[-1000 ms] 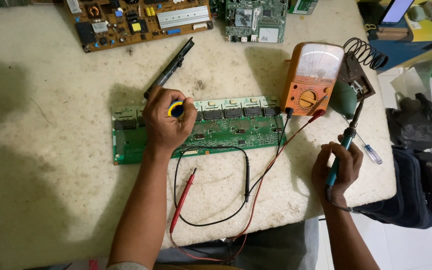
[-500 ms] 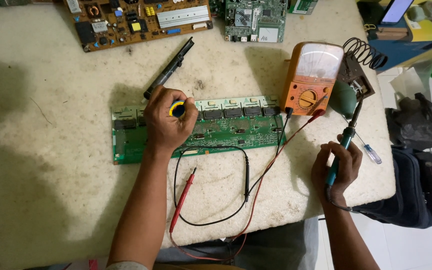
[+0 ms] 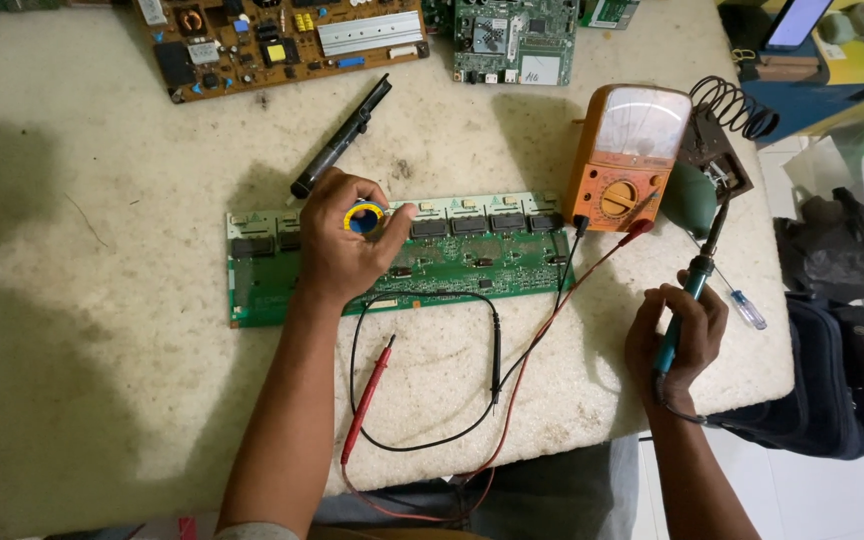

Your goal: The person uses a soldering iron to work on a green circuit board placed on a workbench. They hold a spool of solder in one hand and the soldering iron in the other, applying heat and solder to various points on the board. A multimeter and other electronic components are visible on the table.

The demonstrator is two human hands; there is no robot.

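1. Work surface: a pale stone-look table (image 3: 82, 330) carries a long green circuit board (image 3: 472, 262) lying flat, with a row of dark transformers along its far edge.
2. Left hand (image 3: 337, 245): it rests on the left half of the green circuit board, fingers curled around a small round reel (image 3: 364, 218) with a yellow and blue face (probably solder wire, though no loose strand can be made out).
3. Right hand (image 3: 674, 340): it is closed around the blue-green handle of a soldering iron (image 3: 697, 275) at the table's near right edge. The tip points up toward the coiled iron stand (image 3: 727, 120) and is well apart from the board.
4. Test gear: an orange analogue multimeter (image 3: 627, 155) stands just beyond the board's right end. Its red probe (image 3: 367, 398) and black probe (image 3: 495, 355) lie loose on the table in front of the board, leads still plugged in.
5. Other items: a black pen-shaped tool (image 3: 340, 138) lies beyond the left hand, a small screwdriver (image 3: 747, 308) lies beside the right hand, and a brown circuit board (image 3: 282, 40) sits at the far edge.
6. Progress, as judged: probing appears to be set aside, and iron and reel are both in hand. No joint is being worked, since the iron has not been brought to the board (any finished joints are too small to tell).
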